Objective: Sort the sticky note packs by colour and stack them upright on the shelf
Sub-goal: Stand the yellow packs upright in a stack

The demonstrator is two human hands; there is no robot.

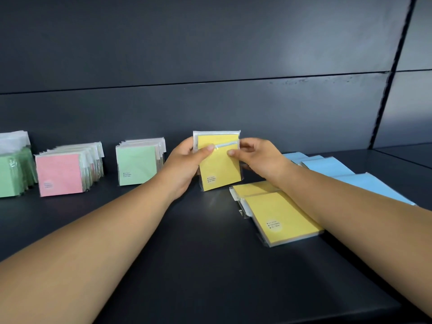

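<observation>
You are looking at a dark shelf board, matt and almost black, which fills the lower half of the view. Directly behind the shelf board rises a dark grey back panel, made of wide metal sheets. A thin horizontal seam crosses the back panel above the shelf board. To the right of the shelf board, a black vertical upright leans across the view, and beyond it you see another grey panel. A soft pale light reflection lies on the back panel near the upright.
</observation>
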